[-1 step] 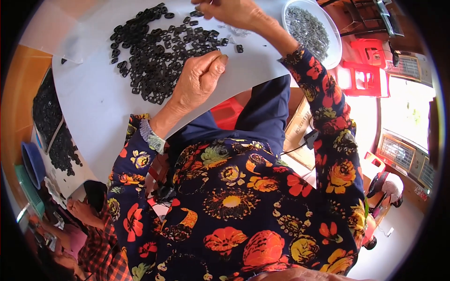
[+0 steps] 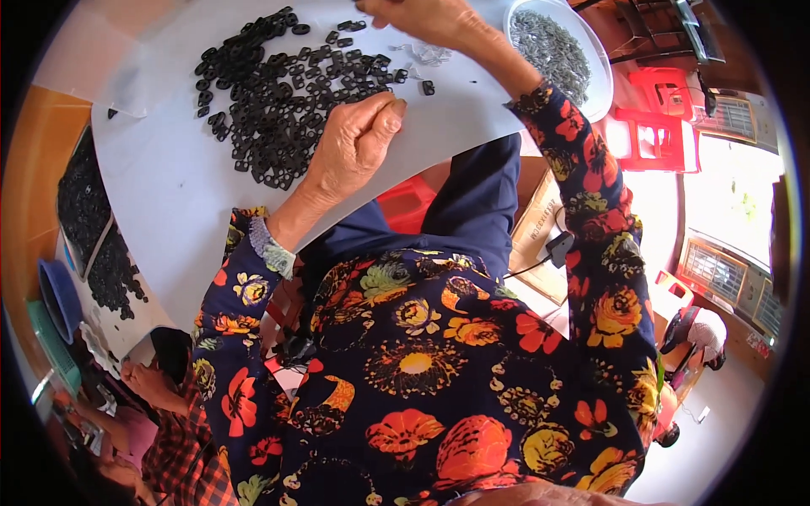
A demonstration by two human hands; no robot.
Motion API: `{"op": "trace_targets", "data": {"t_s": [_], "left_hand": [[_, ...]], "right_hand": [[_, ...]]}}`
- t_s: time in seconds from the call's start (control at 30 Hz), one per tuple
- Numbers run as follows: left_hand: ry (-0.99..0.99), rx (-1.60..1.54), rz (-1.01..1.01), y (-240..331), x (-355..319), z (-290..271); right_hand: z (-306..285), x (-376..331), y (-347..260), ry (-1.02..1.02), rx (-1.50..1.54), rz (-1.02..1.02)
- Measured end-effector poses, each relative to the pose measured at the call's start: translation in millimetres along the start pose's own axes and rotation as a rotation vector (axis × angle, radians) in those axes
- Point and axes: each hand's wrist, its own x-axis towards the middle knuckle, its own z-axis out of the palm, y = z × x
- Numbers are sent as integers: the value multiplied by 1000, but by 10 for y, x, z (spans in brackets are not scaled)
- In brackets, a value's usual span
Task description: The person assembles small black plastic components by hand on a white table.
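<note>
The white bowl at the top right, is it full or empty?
Partly full: the white bowl holds a layer of small grey pieces, its rim still showing.

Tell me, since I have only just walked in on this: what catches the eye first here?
A heap of small black plastic loop-shaped pieces spreads over the white table sheet at upper left. The left hand rests curled at the heap's edge, and the right hand reaches toward the top, beside a white round bowl of small grey metal parts.
</note>
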Motion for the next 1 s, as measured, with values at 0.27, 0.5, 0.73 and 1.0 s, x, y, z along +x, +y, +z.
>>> {"op": "trace_targets", "data": {"t_s": [0.27, 0.5, 0.73, 1.0], "left_hand": [[7, 9, -13, 7, -10, 5], [-37, 37, -70, 23, 14, -24], [-45, 55, -67, 14, 16, -34], [-21, 7, -57, -18, 4, -27]], "right_hand": [[-241, -288, 133, -126, -228, -243], [-10, -347, 215, -150, -534, -183], [-257, -336, 134, -87, -300, -172], [-315, -385, 371, -72, -241, -230]]}}
